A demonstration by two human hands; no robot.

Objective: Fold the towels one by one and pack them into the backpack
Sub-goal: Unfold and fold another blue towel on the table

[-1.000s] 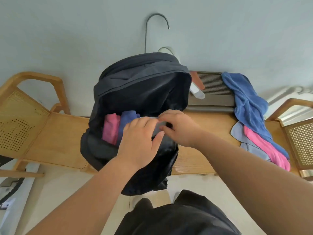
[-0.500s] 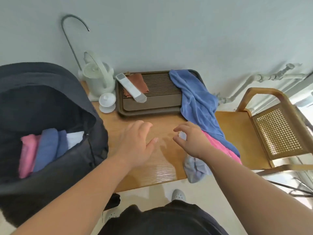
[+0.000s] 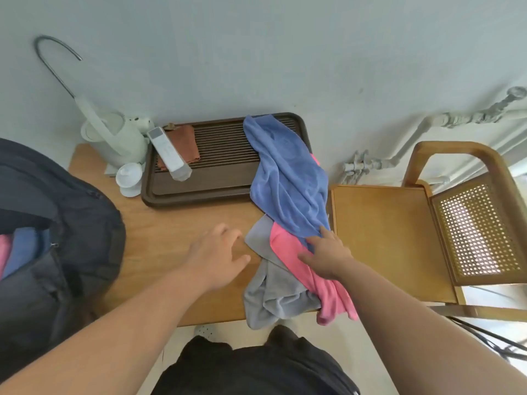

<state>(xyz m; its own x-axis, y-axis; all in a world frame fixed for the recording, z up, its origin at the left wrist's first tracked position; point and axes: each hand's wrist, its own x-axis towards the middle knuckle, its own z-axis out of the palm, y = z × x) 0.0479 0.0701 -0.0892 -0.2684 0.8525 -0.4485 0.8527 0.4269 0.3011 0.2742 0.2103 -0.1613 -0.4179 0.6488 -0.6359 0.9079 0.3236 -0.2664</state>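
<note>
A dark backpack (image 3: 71, 223) stands open at the left of the wooden table (image 3: 159, 240), with folded pink and blue towels showing inside it. At the table's right edge lies a loose pile: a blue towel (image 3: 288, 178) on top, a pink towel (image 3: 308, 269) under it, and a grey towel (image 3: 273, 295) hanging over the front edge. My right hand (image 3: 328, 255) lies on the pile with straight fingers, touching the blue and pink towels. My left hand (image 3: 216, 258) hovers open over the bare tabletop, just left of the grey towel.
A brown slatted tray (image 3: 216, 189) sits at the back of the table with a white remote (image 3: 168, 152) and a rust cloth (image 3: 185, 143) on it. A pale kettle (image 3: 114, 141) and small white cup (image 3: 129, 178) stand left of it. A wooden chair (image 3: 413, 235) adjoins the table's right side.
Both hands left the backpack and moved right across the table. My right hand has reached the towel pile and now touches it; the view has swung right.
</note>
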